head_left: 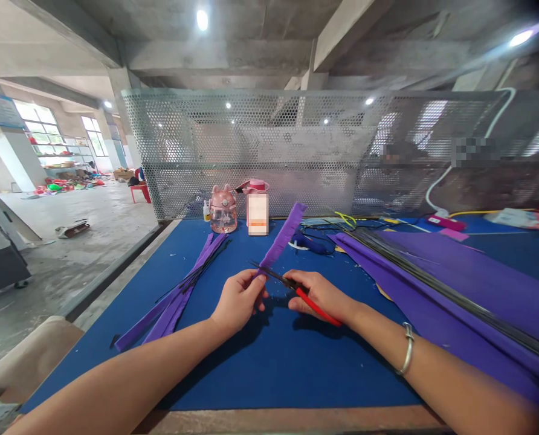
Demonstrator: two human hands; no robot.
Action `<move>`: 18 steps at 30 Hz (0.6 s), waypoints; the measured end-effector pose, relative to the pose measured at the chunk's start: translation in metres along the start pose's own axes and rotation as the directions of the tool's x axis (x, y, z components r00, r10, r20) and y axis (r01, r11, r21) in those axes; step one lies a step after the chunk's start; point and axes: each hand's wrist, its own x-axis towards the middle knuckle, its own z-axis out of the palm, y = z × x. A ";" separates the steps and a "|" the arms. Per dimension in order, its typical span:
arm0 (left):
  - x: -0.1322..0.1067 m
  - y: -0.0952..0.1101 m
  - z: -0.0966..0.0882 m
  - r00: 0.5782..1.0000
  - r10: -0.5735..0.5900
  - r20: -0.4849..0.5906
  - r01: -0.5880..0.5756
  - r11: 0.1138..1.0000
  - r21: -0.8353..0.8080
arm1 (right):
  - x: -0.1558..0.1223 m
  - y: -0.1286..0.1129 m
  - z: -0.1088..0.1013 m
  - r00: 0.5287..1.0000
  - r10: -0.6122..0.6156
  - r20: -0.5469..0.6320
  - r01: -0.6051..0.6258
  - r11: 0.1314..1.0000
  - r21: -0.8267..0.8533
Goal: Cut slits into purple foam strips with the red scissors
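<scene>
My left hand (240, 299) pinches the near end of a fringed purple strip (282, 237) that rises away from me above the blue table (260, 362). My right hand (319, 293) grips red-handled scissors (296, 290); their dark blades point left and meet the strip right by my left fingers. A silver bangle (406, 349) sits on my right wrist.
Cut purple strips with thin black wires (179, 290) lie at the left. Large purple sheets and a bundle of long black wires (455, 290) cover the right. A pink bottle (223, 209), a second pink-lidded bottle (257, 207) and a perforated metal screen (296, 151) stand at the back.
</scene>
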 end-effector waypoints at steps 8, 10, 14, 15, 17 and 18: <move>0.006 -0.009 0.002 0.998 -0.022 -0.057 0.020 0.999 -0.043 | -0.003 0.004 0.003 1.000 -0.012 -0.016 0.011 0.998 -0.067; 0.006 -0.011 0.002 0.999 -0.018 -0.040 0.017 1.000 -0.025 | -0.003 0.004 0.004 1.000 0.000 -0.002 0.000 0.997 -0.074; 0.004 -0.010 0.002 1.000 0.005 -0.021 -0.004 1.000 0.014 | -0.003 0.001 0.003 0.999 -0.030 0.013 0.030 0.998 -0.053; 0.003 -0.009 0.002 1.000 0.007 -0.017 -0.007 1.000 0.022 | -0.003 0.000 0.002 0.999 -0.034 0.020 0.034 0.999 -0.041; 0.002 -0.007 0.001 1.000 0.012 -0.006 -0.012 1.000 0.029 | -0.003 -0.001 0.001 0.999 -0.039 0.029 0.040 0.998 -0.043; 0.002 -0.006 0.001 1.000 0.015 -0.002 -0.015 0.999 0.031 | -0.003 -0.001 0.001 0.998 -0.049 0.028 0.050 0.997 -0.053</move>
